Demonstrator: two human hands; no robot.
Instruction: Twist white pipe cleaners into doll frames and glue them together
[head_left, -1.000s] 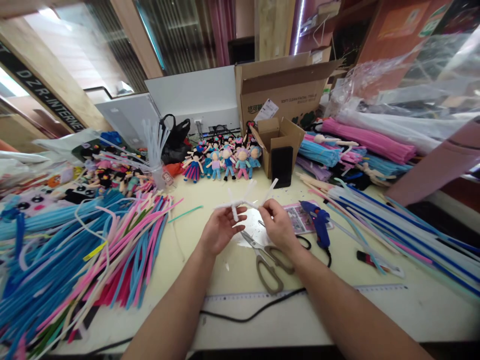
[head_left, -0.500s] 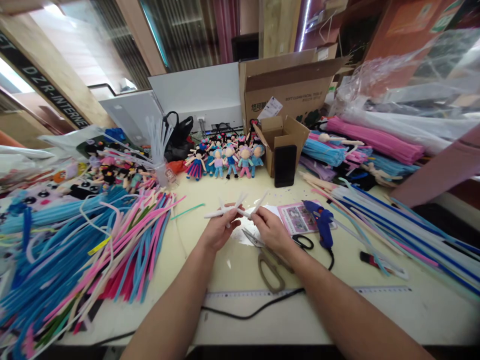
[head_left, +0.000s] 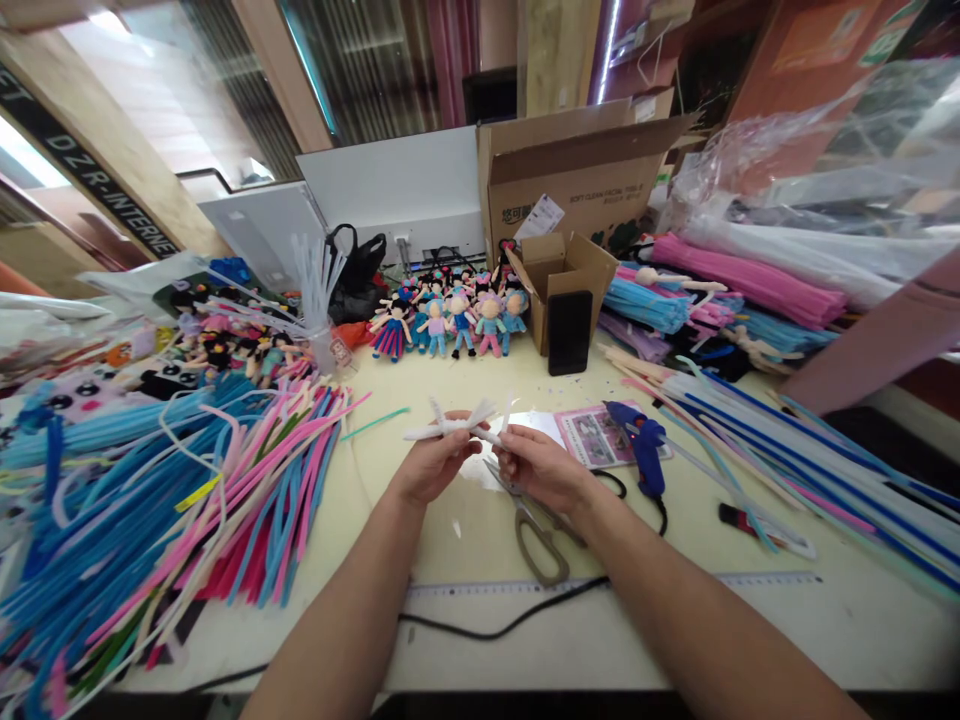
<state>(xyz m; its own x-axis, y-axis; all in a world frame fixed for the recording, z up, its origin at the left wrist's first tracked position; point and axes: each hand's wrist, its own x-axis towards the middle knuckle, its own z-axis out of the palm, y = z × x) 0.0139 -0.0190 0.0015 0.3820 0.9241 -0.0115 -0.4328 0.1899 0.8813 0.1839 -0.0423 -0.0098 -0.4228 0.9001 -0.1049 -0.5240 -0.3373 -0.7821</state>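
Note:
Between my two hands is a figure of white pipe cleaners (head_left: pixel 480 412), several fuzzy stems joined together. My left hand (head_left: pixel 429 468) pinches its body, with stem ends sticking out to the left and above the fingers. With thumb and fingertips, my right hand (head_left: pixel 546 470) grips the stem at its right end; one tip points upward there. Below the right hand lies a pair of scissors (head_left: pixel 543 550) with grey-brown handles, partly covered by the wrist. A white paper (head_left: pixel 480 475) lies under the hands.
A blue glue gun (head_left: pixel 645 445) rests at right on a pink printed card (head_left: pixel 589 440), its black cord (head_left: pixel 495 634) crossing in front. Bundles of coloured pipe cleaners (head_left: pixel 277 480) fill the left. Small dolls (head_left: pixel 457 320), a phone (head_left: pixel 568 333) and cardboard boxes (head_left: pixel 585 190) stand behind.
The white figure has turned slightly in my fingers. My right hand has rolled over, its fingers now curled closer around the stem, and the upright right stem appears shorter.

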